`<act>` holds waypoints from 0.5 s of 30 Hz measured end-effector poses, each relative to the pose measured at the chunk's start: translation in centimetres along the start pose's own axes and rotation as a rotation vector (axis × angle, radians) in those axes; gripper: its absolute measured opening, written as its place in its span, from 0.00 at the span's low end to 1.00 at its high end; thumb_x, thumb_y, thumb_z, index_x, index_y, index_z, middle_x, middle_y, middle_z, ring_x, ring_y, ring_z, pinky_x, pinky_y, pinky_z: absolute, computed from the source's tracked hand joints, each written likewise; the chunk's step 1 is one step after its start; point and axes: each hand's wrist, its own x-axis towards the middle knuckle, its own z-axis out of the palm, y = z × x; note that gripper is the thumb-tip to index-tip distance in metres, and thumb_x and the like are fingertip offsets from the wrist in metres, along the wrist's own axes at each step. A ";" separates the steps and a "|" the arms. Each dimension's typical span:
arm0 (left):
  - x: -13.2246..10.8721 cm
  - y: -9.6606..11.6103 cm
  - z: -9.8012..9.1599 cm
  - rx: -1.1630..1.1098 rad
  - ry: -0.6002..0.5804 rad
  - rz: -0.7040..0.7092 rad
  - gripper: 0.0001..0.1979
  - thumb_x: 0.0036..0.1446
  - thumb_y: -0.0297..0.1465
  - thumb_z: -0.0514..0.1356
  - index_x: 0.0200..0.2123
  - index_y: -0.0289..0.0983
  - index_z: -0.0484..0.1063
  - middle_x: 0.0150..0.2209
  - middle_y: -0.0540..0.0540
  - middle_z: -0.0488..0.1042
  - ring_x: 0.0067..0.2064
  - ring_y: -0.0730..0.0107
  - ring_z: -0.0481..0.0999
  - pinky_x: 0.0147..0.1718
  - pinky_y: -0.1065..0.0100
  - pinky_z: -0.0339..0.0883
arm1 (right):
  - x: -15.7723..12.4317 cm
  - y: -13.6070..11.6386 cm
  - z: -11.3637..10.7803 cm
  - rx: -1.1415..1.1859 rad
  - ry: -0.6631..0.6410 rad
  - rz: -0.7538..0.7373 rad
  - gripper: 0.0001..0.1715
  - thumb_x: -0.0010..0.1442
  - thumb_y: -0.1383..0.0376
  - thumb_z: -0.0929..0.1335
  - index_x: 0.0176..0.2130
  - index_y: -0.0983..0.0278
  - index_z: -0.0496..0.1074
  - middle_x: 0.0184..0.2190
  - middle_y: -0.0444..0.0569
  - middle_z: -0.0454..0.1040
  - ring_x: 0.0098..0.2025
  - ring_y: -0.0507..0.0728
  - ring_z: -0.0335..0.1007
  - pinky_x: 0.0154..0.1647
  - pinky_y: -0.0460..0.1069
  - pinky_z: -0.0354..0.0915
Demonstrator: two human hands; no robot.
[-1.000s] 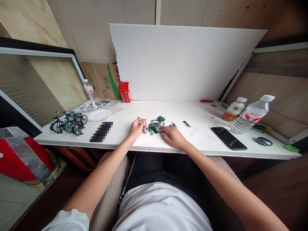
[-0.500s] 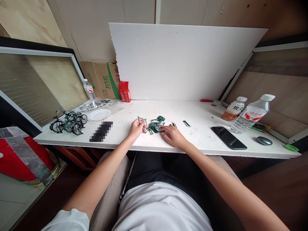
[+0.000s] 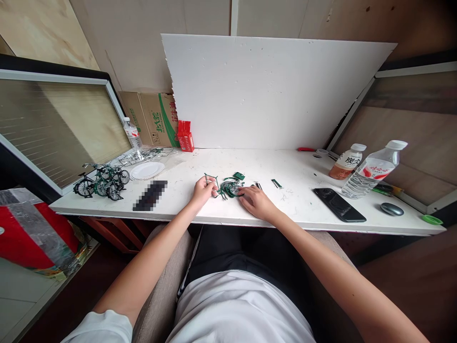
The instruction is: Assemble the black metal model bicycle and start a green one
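Observation:
My left hand [image 3: 203, 190] is closed in a pinch on a small green model bicycle frame [image 3: 212, 180], held just above the white table. Close by on its right lies a loose cluster of toy bicycle wheels [image 3: 230, 188] with green rims and thin spokes. My right hand [image 3: 257, 202] rests palm down beside the wheels, fingers stretched out and their tips touching the cluster's right edge. Whether anything small lies under those fingertips is hidden. Behind the wheels is a green piece [image 3: 239, 176]; dark thin pieces [image 3: 257, 186] show just beyond my right fingers.
Several assembled model bicycles [image 3: 102, 182] stand at the left, near a white plate [image 3: 147, 170]. Rightward lie a green strip [image 3: 276, 183], a black phone [image 3: 340, 205] and a mouse [image 3: 392, 208]. Two bottles [image 3: 373, 169] stand behind the phone. A white board [image 3: 271, 90] leans at the back.

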 end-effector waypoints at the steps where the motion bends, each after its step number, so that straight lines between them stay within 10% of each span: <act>1: 0.0 0.0 0.0 0.003 0.000 -0.001 0.07 0.61 0.27 0.63 0.42 0.37 0.70 0.27 0.50 0.78 0.22 0.73 0.75 0.27 0.71 0.65 | 0.0 0.0 0.0 -0.001 0.000 0.000 0.15 0.73 0.61 0.66 0.54 0.59 0.79 0.59 0.55 0.81 0.58 0.69 0.77 0.62 0.65 0.72; 15: 0.2 -0.2 0.0 0.022 0.003 -0.001 0.06 0.61 0.25 0.61 0.42 0.36 0.71 0.26 0.50 0.78 0.22 0.73 0.75 0.27 0.71 0.65 | 0.0 0.0 0.0 0.003 -0.006 0.003 0.14 0.74 0.62 0.66 0.53 0.60 0.79 0.58 0.56 0.82 0.58 0.68 0.77 0.61 0.63 0.72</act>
